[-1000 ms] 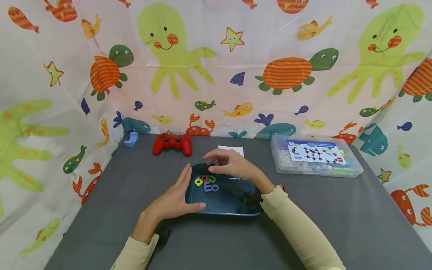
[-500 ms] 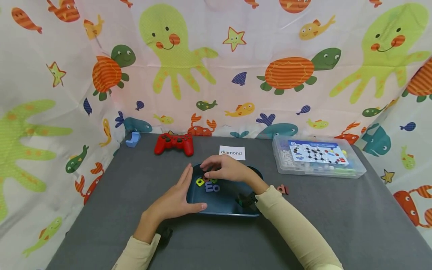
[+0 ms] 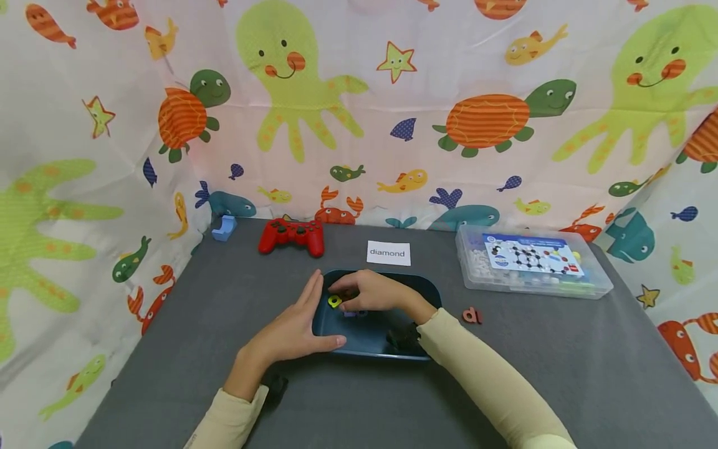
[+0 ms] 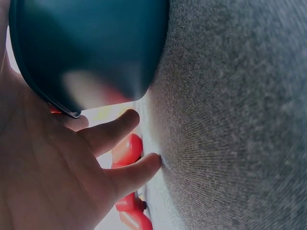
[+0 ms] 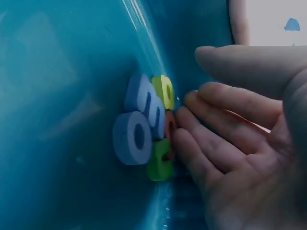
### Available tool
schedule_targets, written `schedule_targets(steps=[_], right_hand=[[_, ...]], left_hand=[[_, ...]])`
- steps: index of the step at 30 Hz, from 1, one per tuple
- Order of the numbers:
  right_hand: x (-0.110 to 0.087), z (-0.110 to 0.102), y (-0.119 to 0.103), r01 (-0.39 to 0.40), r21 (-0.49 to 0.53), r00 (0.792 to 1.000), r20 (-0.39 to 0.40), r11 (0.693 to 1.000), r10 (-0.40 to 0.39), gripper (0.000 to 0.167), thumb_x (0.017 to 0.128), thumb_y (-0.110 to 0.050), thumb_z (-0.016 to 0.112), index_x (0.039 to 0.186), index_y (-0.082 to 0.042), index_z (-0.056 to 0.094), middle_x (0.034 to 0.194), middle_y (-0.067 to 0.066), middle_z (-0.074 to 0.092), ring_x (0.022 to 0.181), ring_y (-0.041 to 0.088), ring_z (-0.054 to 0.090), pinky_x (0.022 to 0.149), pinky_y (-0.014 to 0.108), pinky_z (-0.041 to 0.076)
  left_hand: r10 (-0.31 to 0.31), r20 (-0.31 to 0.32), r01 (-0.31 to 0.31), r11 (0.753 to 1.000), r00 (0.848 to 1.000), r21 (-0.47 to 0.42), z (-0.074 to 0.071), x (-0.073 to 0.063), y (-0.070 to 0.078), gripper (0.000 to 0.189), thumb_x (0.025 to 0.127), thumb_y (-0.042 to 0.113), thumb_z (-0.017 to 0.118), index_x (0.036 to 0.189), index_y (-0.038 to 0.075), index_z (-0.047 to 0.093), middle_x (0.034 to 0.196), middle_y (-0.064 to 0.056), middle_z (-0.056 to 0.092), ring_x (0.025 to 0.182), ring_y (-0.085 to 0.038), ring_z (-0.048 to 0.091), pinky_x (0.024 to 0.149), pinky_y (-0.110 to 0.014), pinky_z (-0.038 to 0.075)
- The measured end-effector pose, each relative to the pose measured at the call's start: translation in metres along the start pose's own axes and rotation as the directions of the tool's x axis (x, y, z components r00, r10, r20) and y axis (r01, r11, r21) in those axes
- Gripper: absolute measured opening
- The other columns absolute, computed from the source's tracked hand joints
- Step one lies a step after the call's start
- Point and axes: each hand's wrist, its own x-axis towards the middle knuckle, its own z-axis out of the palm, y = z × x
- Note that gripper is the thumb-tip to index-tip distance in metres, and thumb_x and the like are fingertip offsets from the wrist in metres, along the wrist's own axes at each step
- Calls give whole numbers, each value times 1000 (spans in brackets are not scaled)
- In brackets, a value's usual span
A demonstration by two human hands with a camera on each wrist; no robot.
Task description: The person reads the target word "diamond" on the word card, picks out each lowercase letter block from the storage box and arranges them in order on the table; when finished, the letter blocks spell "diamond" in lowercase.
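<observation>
A dark blue tray (image 3: 364, 342) lies on the table with several small coloured letters near its left side. My left hand (image 3: 291, 332) rests against the tray's left end, fingers straight and thumb along the front rim. Inside the tray, my right hand (image 3: 374, 291) reaches over the letters, its thumb apart from the fingers. In the right wrist view, the fingertips are right at a red letter (image 5: 170, 125) and a green letter (image 5: 160, 163). A blue o (image 5: 132, 139), a blue m (image 5: 144, 99) and a yellow letter (image 5: 164, 92) lie beside them.
Right of the tray are reddish letters (image 3: 472, 315). Behind it lies a white card (image 3: 388, 254) reading "diamond". A red game controller (image 3: 291, 237) and a light blue piece (image 3: 224, 228) sit back left, a clear plastic case (image 3: 533, 265) back right. A patterned curtain surrounds the table.
My right hand has come down and left into the tray over the letters, uncovering the card and the reddish letters on the table. My left hand stays against the tray.
</observation>
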Motion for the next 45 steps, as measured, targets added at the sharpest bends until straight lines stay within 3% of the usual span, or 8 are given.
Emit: schedule_targets(steps=[6, 12, 21, 27, 35, 40, 45], right_hand=[[4, 6, 2, 65, -104, 998, 28, 992, -62, 42, 100, -7, 72, 142, 0, 67, 136, 12, 68, 110, 23, 65, 104, 33, 53], [6, 13, 1, 102, -212, 994, 49, 972, -94, 36, 99, -4, 73, 135, -4, 73, 140, 9, 67, 125, 21, 62, 113, 36, 48], [9, 18, 10, 170, -222, 985, 34, 960, -167, 27, 97, -3, 75, 124, -6, 79, 123, 5, 68, 108, 19, 61, 101, 33, 53], [8, 18, 12, 134, -233, 991, 44, 963, -127, 25, 97, -6, 73, 122, -9, 79, 119, 2, 65, 105, 16, 59, 99, 32, 53], [1, 9, -2, 83, -129, 997, 7, 988, -83, 22, 101, -2, 71, 122, -6, 78, 113, 2, 65, 95, 13, 60, 86, 27, 56], [-2, 4, -6, 74, -74, 997, -4, 995, -74, 25, 104, -4, 68, 127, -4, 77, 114, 2, 64, 92, 12, 61, 85, 28, 57], [-8, -3, -7, 70, 5, 997, -35, 998, -70, 28, 106, -5, 64, 132, -3, 76, 114, 4, 64, 93, 19, 62, 85, 32, 56]], left_hand=[[12, -14, -12, 1000, 1000, 5, -3, -2, 2, 127, 89, 61, 80, 173, 16, -3, 180, -2, -8, 160, -41, 21, 118, -70, 32], [29, -14, -29, 1000, 999, 1, -2, -3, 0, 125, 91, 58, 80, 173, 14, -3, 180, -3, -9, 160, -40, 20, 119, -69, 31], [29, -12, -29, 1000, 1000, -3, -1, -3, -1, 124, 91, 58, 79, 173, 15, -4, 180, -2, -10, 160, -41, 22, 118, -68, 33], [20, -8, -20, 1000, 1000, 1, -2, -3, 1, 125, 91, 58, 79, 173, 16, -4, 180, 0, -10, 160, -41, 22, 118, -68, 34], [16, 3, -16, 1000, 1000, -6, -1, -1, 2, 124, 91, 58, 79, 173, 16, -4, 180, -1, -10, 159, -41, 23, 117, -68, 34], [6, 1, -6, 1000, 1000, -9, -1, 0, 2, 124, 91, 58, 80, 173, 16, -4, 179, 2, -11, 160, -40, 20, 118, -69, 32], [-3, 5, 3, 1000, 1000, -19, 0, 1, 2, 125, 90, 58, 81, 173, 17, -4, 179, 4, -12, 161, -38, 19, 119, -68, 31]])
